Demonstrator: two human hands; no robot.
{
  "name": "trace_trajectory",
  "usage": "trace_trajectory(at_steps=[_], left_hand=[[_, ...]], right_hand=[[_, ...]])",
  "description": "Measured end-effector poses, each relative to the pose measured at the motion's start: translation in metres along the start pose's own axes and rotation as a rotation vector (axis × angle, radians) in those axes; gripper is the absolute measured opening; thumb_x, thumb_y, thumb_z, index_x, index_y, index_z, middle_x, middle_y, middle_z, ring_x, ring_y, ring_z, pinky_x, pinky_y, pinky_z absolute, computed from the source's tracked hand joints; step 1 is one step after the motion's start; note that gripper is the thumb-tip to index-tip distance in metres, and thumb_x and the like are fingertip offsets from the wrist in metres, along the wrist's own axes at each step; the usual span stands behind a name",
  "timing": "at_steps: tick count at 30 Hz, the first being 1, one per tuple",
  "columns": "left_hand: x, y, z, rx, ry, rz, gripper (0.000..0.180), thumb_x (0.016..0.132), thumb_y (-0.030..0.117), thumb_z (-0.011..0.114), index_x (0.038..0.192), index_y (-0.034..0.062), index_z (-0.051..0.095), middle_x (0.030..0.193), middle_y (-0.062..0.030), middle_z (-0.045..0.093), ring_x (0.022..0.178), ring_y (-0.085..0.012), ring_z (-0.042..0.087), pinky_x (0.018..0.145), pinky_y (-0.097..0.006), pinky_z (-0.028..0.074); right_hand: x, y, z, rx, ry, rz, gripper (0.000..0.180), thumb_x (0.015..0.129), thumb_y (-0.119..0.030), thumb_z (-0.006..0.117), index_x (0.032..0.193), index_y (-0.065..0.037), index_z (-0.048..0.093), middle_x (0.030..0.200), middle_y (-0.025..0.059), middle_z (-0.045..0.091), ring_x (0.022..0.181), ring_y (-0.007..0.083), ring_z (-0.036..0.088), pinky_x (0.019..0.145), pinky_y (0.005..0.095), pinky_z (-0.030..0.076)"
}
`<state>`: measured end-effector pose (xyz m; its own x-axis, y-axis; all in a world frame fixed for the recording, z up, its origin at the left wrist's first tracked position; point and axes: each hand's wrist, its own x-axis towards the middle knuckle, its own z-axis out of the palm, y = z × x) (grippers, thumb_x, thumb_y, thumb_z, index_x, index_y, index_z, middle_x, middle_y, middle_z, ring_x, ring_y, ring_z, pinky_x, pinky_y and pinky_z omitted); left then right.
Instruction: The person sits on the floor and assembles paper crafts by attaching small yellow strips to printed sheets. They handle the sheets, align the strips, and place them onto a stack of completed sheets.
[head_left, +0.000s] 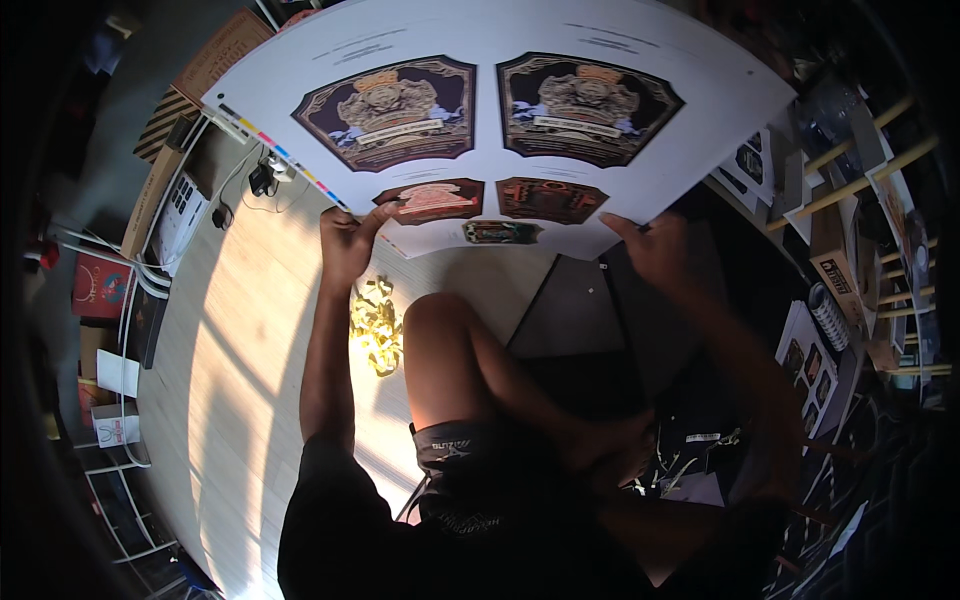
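Observation:
A large white printed sheet (487,180) is held up in front of me, bowed toward its near edge. Ornate dark label designs with gold crests cover it, and a strip of colour patches runs along its left edge. My left hand (350,240) pinches the lower left edge, thumb on the printed face and fingers curled behind. At the lower right edge, my right hand (655,250) grips in the same way, thumb on top. Under the sheet, a dark flat board or case (580,310) lies on the floor by my bent leg.
Curly yellow strips (376,330) lie on the sunlit wooden floor (250,330) beside my left forearm. A white wire rack (125,400) with boxes stands at left, and black plugs (262,178) lie near it. At right are a wooden rack (860,200) and more printed sheets (808,365).

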<state>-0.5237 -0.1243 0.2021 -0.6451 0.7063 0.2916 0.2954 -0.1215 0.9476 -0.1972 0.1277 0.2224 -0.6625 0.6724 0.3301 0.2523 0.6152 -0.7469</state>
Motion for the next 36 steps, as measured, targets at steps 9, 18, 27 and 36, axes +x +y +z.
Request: trace_trajectory(at_steps=[9,18,27,36], left_hand=[[-0.029,-0.093,-0.1,0.099,0.133,-0.088,0.016,0.092,0.007,0.075,0.106,-0.0017,0.075,0.098,-0.0047,0.074,0.089,-0.0117,0.065,0.086,-0.028,0.05],[0.034,0.058,-0.148,-0.222,-0.052,0.342,0.089,0.081,0.053,0.081,0.141,-0.0049,0.049,0.127,-0.02,0.065,0.12,-0.0313,0.062,0.102,-0.045,0.047],[0.093,0.199,-0.053,1.238,-0.471,0.18,0.045,0.084,0.028,0.079,0.115,-0.0022,0.067,0.107,-0.0245,0.071,0.105,-0.0422,0.067,0.092,-0.048,0.051],[0.089,0.21,-0.054,1.124,-0.527,0.118,0.041,0.082,0.023,0.08,0.115,-0.0001,0.069,0.107,-0.0222,0.073,0.105,-0.0376,0.069,0.092,-0.045,0.052]], right_hand=[[0.032,0.022,0.146,0.154,-0.011,-0.118,0.029,0.086,-0.024,0.081,0.1,0.001,0.076,0.087,0.0185,0.075,0.077,0.03,0.075,0.07,0.0367,0.057],[0.041,0.023,0.134,0.16,-0.145,-0.122,0.029,0.084,-0.022,0.081,0.102,0.0,0.076,0.093,0.0201,0.075,0.078,0.0291,0.074,0.07,0.037,0.056],[0.043,0.009,0.102,-0.047,-0.261,-0.108,0.051,0.079,-0.028,0.087,0.118,-0.001,0.07,0.118,0.023,0.07,0.105,0.0296,0.069,0.092,0.0397,0.053],[0.101,-0.162,-0.019,-0.255,0.088,-0.568,0.051,0.086,-0.033,0.08,0.12,0.003,0.066,0.111,0.0236,0.068,0.108,0.031,0.066,0.095,0.0422,0.051]])
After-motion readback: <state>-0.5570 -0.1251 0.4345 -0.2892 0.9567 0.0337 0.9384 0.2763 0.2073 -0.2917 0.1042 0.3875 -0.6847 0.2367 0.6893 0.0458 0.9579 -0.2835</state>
